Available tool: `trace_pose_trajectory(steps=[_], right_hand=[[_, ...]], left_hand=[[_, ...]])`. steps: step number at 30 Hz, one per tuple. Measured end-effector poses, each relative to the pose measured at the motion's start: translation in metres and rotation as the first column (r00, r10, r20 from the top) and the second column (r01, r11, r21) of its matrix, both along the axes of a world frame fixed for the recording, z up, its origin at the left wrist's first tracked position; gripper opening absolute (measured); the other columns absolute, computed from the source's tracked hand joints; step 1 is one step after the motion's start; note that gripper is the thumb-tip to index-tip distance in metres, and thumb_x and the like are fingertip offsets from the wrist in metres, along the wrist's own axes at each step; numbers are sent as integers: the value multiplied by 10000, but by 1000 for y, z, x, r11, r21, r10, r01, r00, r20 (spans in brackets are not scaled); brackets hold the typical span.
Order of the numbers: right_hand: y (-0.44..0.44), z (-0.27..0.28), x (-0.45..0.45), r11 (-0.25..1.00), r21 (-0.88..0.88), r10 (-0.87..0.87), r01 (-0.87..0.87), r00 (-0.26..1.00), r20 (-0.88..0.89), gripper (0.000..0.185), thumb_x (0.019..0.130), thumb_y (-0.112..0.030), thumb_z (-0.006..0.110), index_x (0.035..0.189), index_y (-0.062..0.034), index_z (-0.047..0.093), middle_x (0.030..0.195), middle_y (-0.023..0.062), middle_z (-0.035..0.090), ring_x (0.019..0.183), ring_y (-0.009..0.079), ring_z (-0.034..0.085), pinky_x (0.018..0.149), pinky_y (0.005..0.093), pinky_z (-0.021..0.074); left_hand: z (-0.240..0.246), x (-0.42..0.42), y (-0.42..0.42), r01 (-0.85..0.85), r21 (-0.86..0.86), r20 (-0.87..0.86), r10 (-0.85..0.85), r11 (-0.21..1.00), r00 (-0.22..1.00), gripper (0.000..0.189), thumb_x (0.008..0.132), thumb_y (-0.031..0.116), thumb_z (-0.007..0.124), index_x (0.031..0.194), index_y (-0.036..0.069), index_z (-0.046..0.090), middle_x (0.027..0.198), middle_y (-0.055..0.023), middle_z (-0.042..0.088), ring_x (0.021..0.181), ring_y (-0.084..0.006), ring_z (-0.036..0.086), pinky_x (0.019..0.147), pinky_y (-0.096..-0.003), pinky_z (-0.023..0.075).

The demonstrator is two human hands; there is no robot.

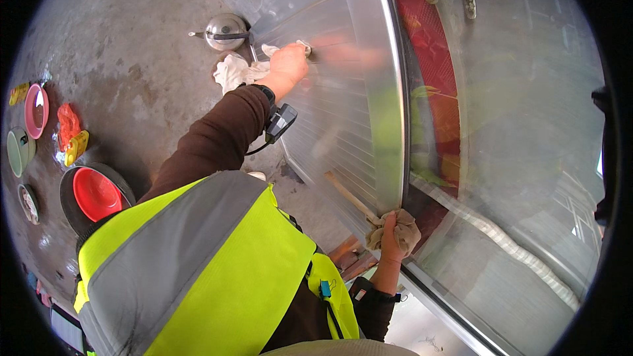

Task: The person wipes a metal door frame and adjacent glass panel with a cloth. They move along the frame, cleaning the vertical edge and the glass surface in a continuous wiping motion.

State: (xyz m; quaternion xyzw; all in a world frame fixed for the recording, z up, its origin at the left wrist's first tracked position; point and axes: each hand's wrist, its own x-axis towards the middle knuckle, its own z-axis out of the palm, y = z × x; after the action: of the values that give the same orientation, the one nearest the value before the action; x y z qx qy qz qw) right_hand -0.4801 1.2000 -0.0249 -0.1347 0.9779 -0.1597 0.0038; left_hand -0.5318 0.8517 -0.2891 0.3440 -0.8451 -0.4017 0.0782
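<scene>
A brushed stainless steel panel (341, 109) with fine parallel lines stands before me, a bright metal trim along its edge. At its far part my left hand (288, 63) grips a white cloth (237, 71), whose loose end hangs to the left. My right hand (392, 242) is closed on a bunched beige cloth (405, 230) at the near corner of the panel, by the metal edge. A narrow tan strip (348, 195) runs from this cloth over the panel; I cannot tell whether it is a stick or a reflection.
A steel kettle (226, 31) stands on the concrete floor beyond my left hand. At the left are a pink basin (37, 111), a green basin (21, 152), a red basin (96, 194) and a yellow bottle (76, 148). A ribbed pale hose (494, 235) crosses the metal surface at right.
</scene>
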Motion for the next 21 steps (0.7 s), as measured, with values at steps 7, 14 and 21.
trace_pose_trajectory(steps=[7,14,21], right_hand=[[2,-3,-1,999,33,-3,4,1000,-26,161,780,-147,659,703,-10,624,693,50,644,651,108,612,621,237,484],[1,-2,-1,998,-53,-29,29,1000,7,145,773,-135,658,735,3,639,705,53,648,679,110,621,634,237,484],[4,-2,-2,1000,19,14,-14,1000,-7,145,785,-158,646,741,-20,645,699,66,647,651,147,629,624,257,491]], left_hand=[[63,16,10,-231,169,-497,286,958,819,305,732,114,591,1028,39,576,1014,-164,585,946,-365,561,824,-427,462],[114,4,7,-254,40,-695,210,966,688,402,695,56,643,1088,18,569,1093,-143,575,1004,-332,544,864,-402,440],[107,2,10,-305,-139,-692,128,942,710,439,649,30,649,1078,30,558,1041,-104,571,936,-304,548,804,-407,427]])
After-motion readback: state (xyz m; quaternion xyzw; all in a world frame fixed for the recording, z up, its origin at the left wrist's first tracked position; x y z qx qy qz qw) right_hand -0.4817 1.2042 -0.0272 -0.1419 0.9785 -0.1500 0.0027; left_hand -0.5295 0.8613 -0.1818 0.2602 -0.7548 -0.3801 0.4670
